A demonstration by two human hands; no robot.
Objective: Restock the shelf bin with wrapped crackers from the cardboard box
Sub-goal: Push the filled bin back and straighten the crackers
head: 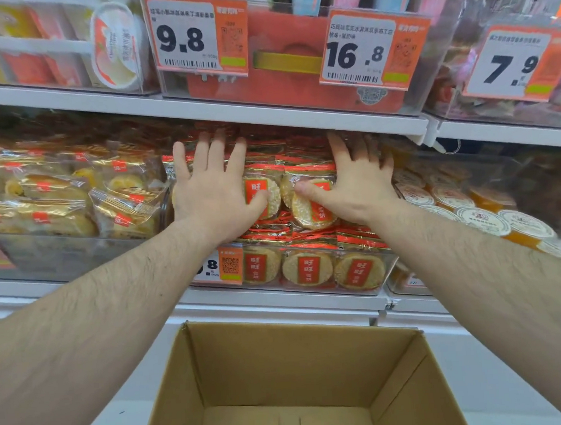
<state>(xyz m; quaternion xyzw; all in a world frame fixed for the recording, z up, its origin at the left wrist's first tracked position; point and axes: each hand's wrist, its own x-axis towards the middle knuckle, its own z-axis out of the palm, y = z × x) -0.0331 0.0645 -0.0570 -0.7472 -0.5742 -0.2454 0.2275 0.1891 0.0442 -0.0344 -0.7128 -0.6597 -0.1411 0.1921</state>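
The clear shelf bin [313, 290] in the middle of the shelf is heaped with wrapped round crackers [309, 269] in red-and-gold packets. My left hand [210, 187] lies flat with spread fingers on the left side of the heap. My right hand [353, 185] lies flat on the right side, thumb pointing inward over a packet. Both palms press on the top packets. The cardboard box [302, 381] stands open below me, and its visible inside shows no packets.
A bin of yellow wrapped cakes [58, 199] sits to the left, and a bin of round sealed cups [479, 213] to the right. The white shelf above [266, 113] hangs low over the heap, carrying bins with price tags 9.8, 16.8 and 7.9.
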